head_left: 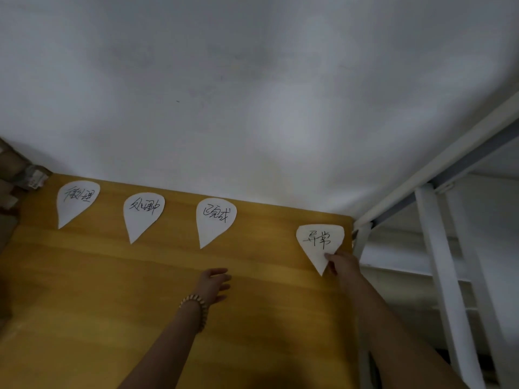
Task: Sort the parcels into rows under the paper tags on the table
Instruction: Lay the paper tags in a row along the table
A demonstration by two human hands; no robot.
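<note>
Several white teardrop paper tags with black handwriting lie along the far edge of the yellow wooden table (112, 290). From the left: one tag (75, 200), a second tag (141, 214), a third tag (214, 220), and a fourth tag (318, 242) near the right edge. My right hand (344, 263) pinches the lower right edge of the fourth tag. My left hand (216, 283), with a bead bracelet on the wrist, hovers open over bare wood below the third tag. No parcel lies on the table top.
A white wall rises behind the table. A white metal frame (438, 248) stands close to the table's right edge. Brown cardboard boxes (16, 175) are stacked at the far left corner.
</note>
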